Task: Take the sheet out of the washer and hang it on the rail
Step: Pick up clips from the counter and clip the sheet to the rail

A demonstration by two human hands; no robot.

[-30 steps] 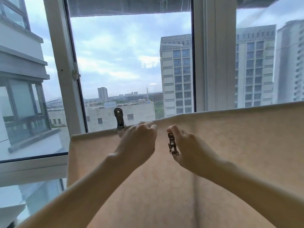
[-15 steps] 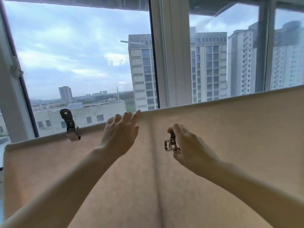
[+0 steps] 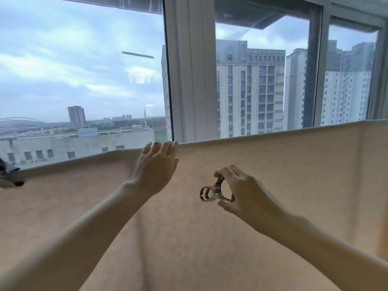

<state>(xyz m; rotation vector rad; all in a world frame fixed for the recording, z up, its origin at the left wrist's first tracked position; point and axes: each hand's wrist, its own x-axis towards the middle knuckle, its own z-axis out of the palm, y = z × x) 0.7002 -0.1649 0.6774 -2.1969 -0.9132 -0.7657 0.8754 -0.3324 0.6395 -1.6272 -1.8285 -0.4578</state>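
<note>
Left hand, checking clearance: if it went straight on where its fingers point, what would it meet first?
The left hand is at the sheet, by its top edge; past that, probably the window frame, though depth is unclear.

The sheet [image 3: 273, 185] hangs as an unbroken wall across the whole lower view, so a hand can cross only over its top fold. Above that fold the air is open up to the window, where the glass and the white frame post [image 3: 189, 70] close the far side. On the fold itself, a dark clip [image 3: 10, 177] sits at the far left end, and the left hand [image 3: 156, 162] lies flat near the middle, fingers [image 3: 163, 147] straight over the edge. The stretch between them is free, as is the fold from that hand to the right end. On the near side, the right hand [image 3: 241, 190] pinching a metal clip [image 3: 216, 192] fills the space just below the fold, apart from the left hand.
</note>
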